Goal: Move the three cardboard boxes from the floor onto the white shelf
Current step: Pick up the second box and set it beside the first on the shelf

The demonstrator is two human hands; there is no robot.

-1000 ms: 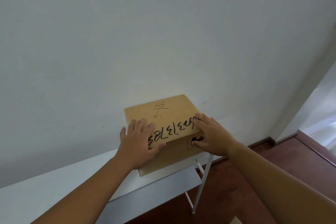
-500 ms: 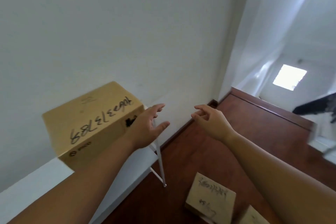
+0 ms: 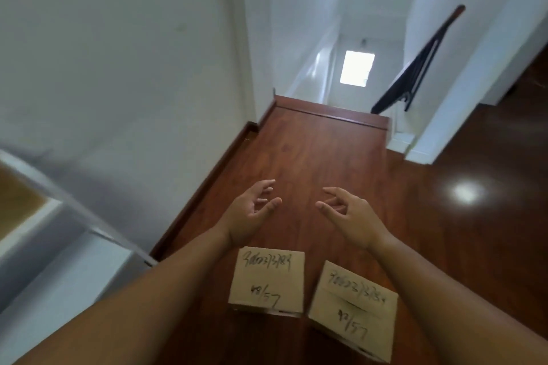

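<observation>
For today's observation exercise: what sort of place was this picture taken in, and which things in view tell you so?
Probably an upstairs landing or hallway in a home. A polished wood floor runs between plain white walls, and a dark stair rail slopes down towards a bright window.
</observation>
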